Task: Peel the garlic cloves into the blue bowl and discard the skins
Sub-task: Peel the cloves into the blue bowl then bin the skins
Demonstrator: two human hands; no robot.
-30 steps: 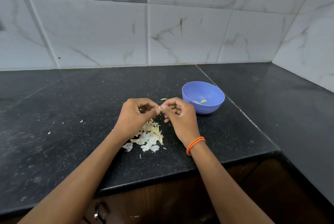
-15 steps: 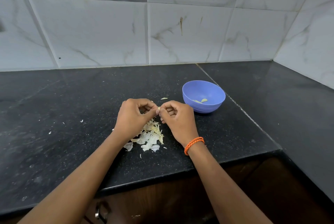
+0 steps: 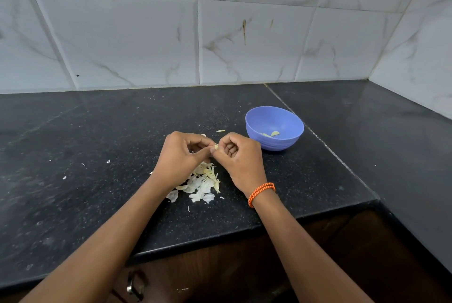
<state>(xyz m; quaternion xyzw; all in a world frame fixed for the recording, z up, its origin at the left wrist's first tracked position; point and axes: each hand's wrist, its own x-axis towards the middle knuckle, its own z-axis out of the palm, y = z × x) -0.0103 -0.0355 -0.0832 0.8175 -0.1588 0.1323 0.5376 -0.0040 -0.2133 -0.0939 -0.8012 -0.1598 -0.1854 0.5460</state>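
Both hands meet above the black speckled stone bench [image 3: 97,156]: the left hand [image 3: 182,156] and the right hand [image 3: 241,158] pinch one small pale garlic clove [image 3: 216,148] between their fingertips. Just below them, on the bench, lies a heap of papery white garlic skins [image 3: 203,184]. The round blue plastic bowl [image 3: 288,142] stands to the right, near the right hand, with a few peeled cloves [image 3: 271,134] inside.
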